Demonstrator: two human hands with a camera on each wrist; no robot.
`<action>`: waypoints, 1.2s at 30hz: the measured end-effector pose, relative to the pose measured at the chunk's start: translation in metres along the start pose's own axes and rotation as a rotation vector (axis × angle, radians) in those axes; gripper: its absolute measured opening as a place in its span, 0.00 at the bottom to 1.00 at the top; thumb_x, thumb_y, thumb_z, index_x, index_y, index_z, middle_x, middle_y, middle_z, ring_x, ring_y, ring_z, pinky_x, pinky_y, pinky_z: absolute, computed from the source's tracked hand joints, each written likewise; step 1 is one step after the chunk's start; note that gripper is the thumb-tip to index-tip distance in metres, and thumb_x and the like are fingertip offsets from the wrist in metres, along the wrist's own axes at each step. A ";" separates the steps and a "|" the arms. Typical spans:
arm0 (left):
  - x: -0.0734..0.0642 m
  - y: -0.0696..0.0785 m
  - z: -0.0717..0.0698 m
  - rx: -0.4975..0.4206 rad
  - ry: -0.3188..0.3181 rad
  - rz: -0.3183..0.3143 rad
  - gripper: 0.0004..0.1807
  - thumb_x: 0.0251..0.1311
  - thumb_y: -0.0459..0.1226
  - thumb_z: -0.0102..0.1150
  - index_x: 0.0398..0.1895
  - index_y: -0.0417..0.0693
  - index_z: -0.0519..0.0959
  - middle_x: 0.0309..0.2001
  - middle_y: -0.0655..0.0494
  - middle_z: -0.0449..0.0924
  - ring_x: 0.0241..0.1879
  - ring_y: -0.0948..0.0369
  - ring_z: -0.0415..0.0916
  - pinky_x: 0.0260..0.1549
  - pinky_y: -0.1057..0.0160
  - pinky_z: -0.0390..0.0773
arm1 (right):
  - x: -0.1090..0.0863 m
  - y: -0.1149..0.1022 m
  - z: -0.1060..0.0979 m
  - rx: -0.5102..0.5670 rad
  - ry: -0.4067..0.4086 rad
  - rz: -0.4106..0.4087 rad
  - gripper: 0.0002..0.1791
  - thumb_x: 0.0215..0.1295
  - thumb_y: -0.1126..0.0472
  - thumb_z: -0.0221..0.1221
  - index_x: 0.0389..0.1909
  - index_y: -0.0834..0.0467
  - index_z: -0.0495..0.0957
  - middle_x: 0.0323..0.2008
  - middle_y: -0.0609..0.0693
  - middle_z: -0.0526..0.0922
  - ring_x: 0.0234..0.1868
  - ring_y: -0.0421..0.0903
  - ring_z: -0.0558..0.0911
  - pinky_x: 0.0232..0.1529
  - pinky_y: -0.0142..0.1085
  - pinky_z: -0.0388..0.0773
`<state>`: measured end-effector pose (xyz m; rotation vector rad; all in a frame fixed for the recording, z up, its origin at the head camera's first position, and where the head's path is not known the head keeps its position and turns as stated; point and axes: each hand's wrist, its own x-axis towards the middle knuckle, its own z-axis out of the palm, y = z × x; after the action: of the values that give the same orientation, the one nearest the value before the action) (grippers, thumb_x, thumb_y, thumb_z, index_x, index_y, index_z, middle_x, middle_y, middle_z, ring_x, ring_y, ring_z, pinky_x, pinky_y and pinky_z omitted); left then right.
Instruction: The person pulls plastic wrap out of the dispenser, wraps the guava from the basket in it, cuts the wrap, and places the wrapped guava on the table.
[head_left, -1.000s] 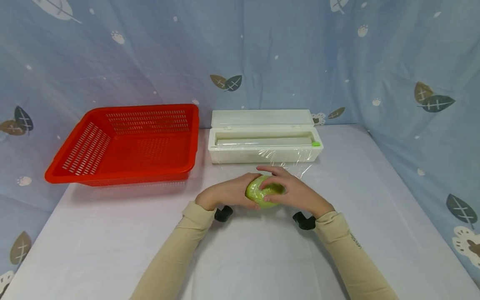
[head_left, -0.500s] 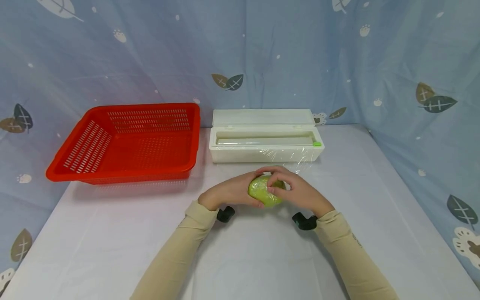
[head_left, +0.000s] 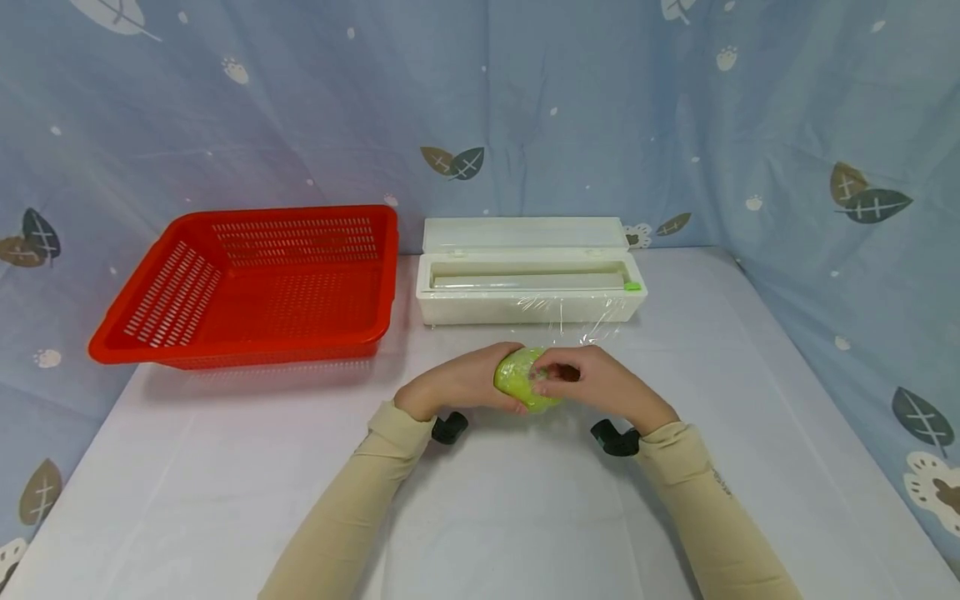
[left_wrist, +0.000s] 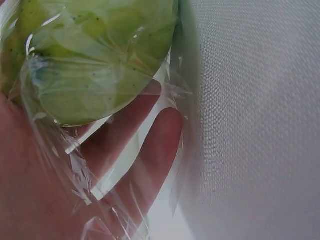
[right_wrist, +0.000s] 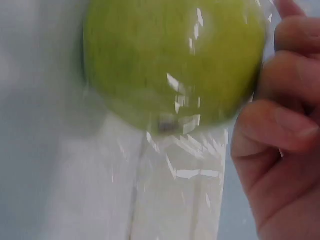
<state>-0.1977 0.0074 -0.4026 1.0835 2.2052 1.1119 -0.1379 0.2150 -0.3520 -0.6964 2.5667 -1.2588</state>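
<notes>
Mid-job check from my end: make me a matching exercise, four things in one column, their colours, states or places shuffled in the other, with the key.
Things:
1. Fruit
2. Plastic basket
3. Cling film dispenser
4. Slider

Descriptions:
A. White, with its lid open
B. Small and bright green, near the right end in the head view
C. Gripped by the left hand, with clear film over it
D. Red, with slotted walls

Pairs: 1-C, 2-D, 3-A, 4-B

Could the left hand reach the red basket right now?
Probably yes: I see nothing standing between the left hand and the red basket, which sits ahead and to its left. But that hand is holding the green fruit, so it isn't free.
</notes>
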 end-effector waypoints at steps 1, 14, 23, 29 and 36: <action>0.000 0.000 0.000 0.005 0.005 -0.001 0.34 0.38 0.51 0.69 0.49 0.56 0.65 0.40 0.63 0.71 0.38 0.66 0.70 0.39 0.66 0.72 | 0.001 0.002 0.001 -0.005 -0.010 -0.017 0.08 0.56 0.52 0.60 0.34 0.51 0.78 0.23 0.44 0.73 0.26 0.41 0.71 0.26 0.31 0.69; -0.001 0.001 0.002 0.010 0.033 -0.006 0.29 0.38 0.47 0.69 0.45 0.57 0.67 0.38 0.64 0.72 0.36 0.66 0.70 0.37 0.66 0.72 | -0.003 0.015 -0.007 0.036 -0.097 -0.079 0.06 0.58 0.62 0.57 0.23 0.54 0.75 0.19 0.43 0.70 0.23 0.40 0.69 0.24 0.31 0.67; 0.000 0.003 0.001 0.026 0.036 -0.022 0.32 0.38 0.47 0.69 0.48 0.55 0.65 0.40 0.65 0.72 0.39 0.67 0.70 0.41 0.67 0.71 | -0.002 0.038 -0.019 0.085 -0.233 0.114 0.10 0.59 0.64 0.53 0.21 0.65 0.72 0.12 0.46 0.64 0.15 0.40 0.65 0.17 0.31 0.62; -0.001 0.005 0.001 0.057 0.044 -0.050 0.35 0.37 0.48 0.69 0.50 0.52 0.65 0.41 0.65 0.71 0.39 0.67 0.69 0.41 0.67 0.70 | -0.003 0.047 -0.027 0.091 -0.260 0.151 0.15 0.63 0.56 0.52 0.25 0.64 0.75 0.15 0.48 0.67 0.17 0.43 0.67 0.20 0.36 0.67; -0.001 0.005 0.000 0.001 0.021 -0.047 0.31 0.39 0.45 0.70 0.48 0.53 0.66 0.40 0.63 0.72 0.39 0.65 0.70 0.41 0.66 0.71 | -0.003 0.033 -0.028 0.094 0.103 0.054 0.12 0.61 0.52 0.54 0.37 0.56 0.77 0.26 0.49 0.75 0.30 0.47 0.73 0.31 0.38 0.71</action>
<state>-0.1947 0.0083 -0.3986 1.0200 2.2356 1.1071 -0.1565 0.2534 -0.3612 -0.5537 2.5681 -1.4219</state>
